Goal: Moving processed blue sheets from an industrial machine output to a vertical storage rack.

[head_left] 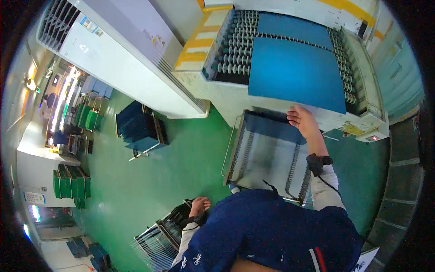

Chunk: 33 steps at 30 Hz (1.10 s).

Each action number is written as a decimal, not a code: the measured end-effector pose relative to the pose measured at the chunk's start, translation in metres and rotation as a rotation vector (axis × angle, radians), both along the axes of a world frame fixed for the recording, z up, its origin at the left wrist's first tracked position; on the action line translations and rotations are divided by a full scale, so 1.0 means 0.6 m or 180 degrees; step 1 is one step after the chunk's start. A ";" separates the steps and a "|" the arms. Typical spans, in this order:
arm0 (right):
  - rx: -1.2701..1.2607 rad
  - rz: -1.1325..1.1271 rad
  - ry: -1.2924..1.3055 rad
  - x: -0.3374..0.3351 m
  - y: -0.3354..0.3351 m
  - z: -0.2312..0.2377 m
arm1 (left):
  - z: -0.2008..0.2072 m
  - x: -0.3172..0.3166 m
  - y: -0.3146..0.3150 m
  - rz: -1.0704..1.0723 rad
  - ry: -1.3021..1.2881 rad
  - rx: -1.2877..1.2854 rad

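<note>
A flat blue panel [294, 72] lies on the roller conveyor [233, 69], its near edge reaching over the conveyor's front end. My right hand [302, 121] is just below that edge, fingers loosely bent and apart, with nothing seen in them. Whether a fingertip touches the panel I cannot tell. A second blue panel [292, 28] lies farther back on the rollers. Beneath my right hand stands a slotted metal rack [267, 156], with dark blue at its far end. Low on the left, my left hand [200, 206] hangs beside a black wire rack [156, 238], its fingers loosely bent and seemingly holding nothing.
A tall white cabinet unit [122, 59] stands left of the conveyor. Behind it on the green floor is a rack of dark blue panels [140, 127]. Green racks [71, 183] line the far left. A dark panelled surface [398, 181] runs along the right.
</note>
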State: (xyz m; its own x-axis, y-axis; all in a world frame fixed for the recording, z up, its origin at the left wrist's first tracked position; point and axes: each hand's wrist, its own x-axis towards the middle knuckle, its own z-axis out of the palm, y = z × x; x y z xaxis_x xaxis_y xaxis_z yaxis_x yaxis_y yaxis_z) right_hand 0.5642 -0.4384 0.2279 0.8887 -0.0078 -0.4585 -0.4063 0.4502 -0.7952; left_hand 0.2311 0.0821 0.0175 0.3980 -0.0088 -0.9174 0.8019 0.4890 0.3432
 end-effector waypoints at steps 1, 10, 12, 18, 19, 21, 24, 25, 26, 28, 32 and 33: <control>-0.0027 -0.0016 0.0046 -0.004 -0.003 -0.026 | 0.015 0.010 -0.012 -0.0098 -0.0088 0.0205; -0.4468 0.0717 -0.1586 -0.038 0.029 -0.103 | 0.064 0.014 -0.040 -0.0216 -0.0204 0.0715; -0.4639 0.0695 -0.1644 -0.038 0.042 -0.099 | 0.070 0.011 -0.042 -0.0167 -0.0280 0.0685; -0.5154 0.1241 -0.1620 -0.030 0.061 -0.105 | 0.044 -0.005 -0.028 -0.0003 -0.0522 0.0012; -0.5135 0.1236 -0.1353 -0.030 0.067 -0.107 | 0.056 0.002 -0.037 -0.0006 -0.0501 0.0125; -0.5223 0.1168 -0.1450 -0.030 0.048 -0.155 | 0.048 0.003 -0.036 0.0054 -0.0556 0.0277; -0.5763 0.1687 -0.1006 -0.029 0.049 -0.173 | 0.047 -0.002 -0.038 0.0176 -0.0527 0.0303; -0.5851 0.1600 -0.1016 -0.026 0.045 -0.181 | 0.040 -0.008 -0.034 0.0303 -0.0595 0.0334; -0.5810 0.1595 -0.1018 -0.020 0.050 -0.183 | 0.021 -0.023 -0.028 0.0256 -0.0551 0.0290; -0.5848 0.1523 -0.0994 -0.017 0.042 -0.188 | 0.023 -0.026 -0.022 0.0063 -0.0639 0.0003; -0.5881 0.1593 -0.0767 -0.021 0.074 -0.150 | 0.016 -0.068 -0.028 -0.0205 -0.0529 0.0686; -0.5896 0.1563 -0.0800 -0.019 0.061 -0.166 | 0.013 -0.073 -0.021 -0.0193 -0.0567 0.0684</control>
